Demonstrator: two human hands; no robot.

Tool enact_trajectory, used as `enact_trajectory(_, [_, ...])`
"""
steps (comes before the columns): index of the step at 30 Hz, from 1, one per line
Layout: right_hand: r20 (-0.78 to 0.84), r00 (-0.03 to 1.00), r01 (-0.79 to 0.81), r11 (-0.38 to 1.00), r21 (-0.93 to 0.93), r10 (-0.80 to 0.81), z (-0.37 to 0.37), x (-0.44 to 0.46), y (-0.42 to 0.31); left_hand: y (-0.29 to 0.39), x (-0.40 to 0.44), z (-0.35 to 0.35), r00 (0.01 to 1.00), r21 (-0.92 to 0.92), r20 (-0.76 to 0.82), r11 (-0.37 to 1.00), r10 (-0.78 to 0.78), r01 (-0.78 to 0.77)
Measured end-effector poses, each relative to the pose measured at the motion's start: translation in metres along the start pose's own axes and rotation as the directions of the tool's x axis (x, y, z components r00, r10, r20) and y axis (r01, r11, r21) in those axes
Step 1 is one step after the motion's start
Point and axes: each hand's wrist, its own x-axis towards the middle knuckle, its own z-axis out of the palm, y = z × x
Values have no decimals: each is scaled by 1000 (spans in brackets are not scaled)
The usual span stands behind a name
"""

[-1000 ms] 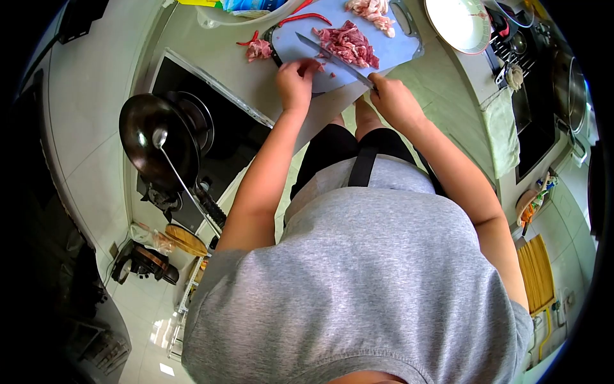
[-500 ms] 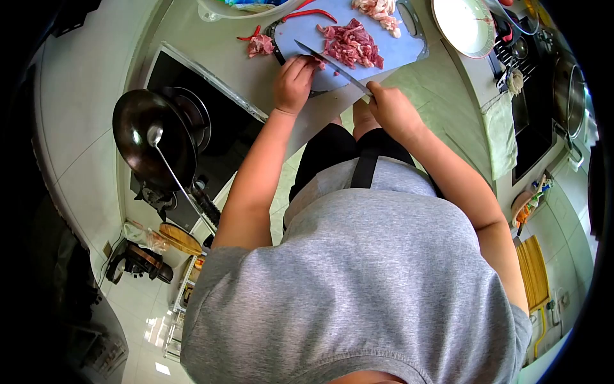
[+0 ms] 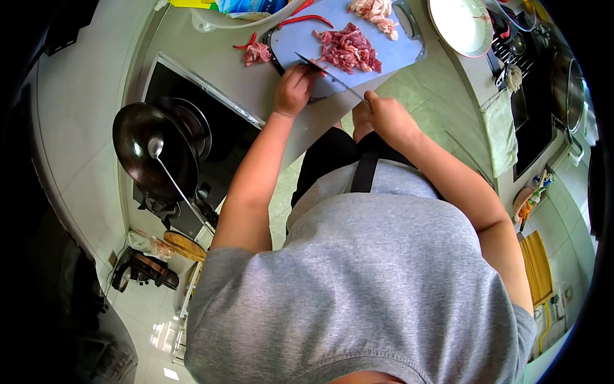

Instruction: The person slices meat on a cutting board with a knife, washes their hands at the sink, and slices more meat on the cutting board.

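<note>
My right hand is closed around the handle of a kitchen knife, whose blade slants up and left across the near edge of a pale blue cutting board. My left hand has its fingers curled down at the board's near-left corner, beside the blade. They press on a small piece of meat, mostly hidden under the fingertips. A heap of sliced red meat lies mid-board, just beyond the knife. Paler, fatty pieces sit at the far side. A red chili crosses the far-left edge.
Left of the board, a small lump of meat rests on the counter near another chili. A wok with a ladle stands on the stove at left. A white bowl is at upper right, above a hanging cloth.
The view has shifted slightly, so the counter and wok sit a little differently in it. Both hands are a little lower in the picture, with the knife still beside my left fingers.
</note>
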Motion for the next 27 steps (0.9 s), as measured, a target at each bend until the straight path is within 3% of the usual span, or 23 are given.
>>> enact_trajectory(5, [38,998,-57,998,26,56,14,18,9,1,2,-2,1000,-30,-9,1000,-7,7])
enact_trajectory(10, [-35,998,51,998,-21,-52,20,60,-11,-3,-2,1,999,-13,-20,999,-31,31])
enact_trajectory(11, [23,1000,21,999,-29,-21,16,59,-13,-3,-2,2,1000,-14,-21,1000,-22,22])
enact_trajectory(15, [10,1000,22,999,-44,-22,19,37,4,-3,-4,2,1000,1,-4,1000,-16,16])
enact_trajectory(18, [-68,998,15,999,-31,-17,19,46,-11,-3,-9,5,1000,-13,19,1000,-7,7])
enact_trajectory(20, [-15,995,99,994,-35,-99,9,71,-35,-1,-8,3,1000,7,11,1000,-6,6])
enact_trajectory(23, [-51,993,102,994,-27,-103,16,79,-24,12,-5,-1,997,-47,79,998,-26,30])
enact_trajectory(25, [-78,991,107,994,-20,-108,19,71,-2,18,3,-2,994,56,98,998,-46,40])
enact_trajectory(27, [-207,967,156,987,28,-147,17,52,21,26,6,-5,991,39,79,993,-111,108])
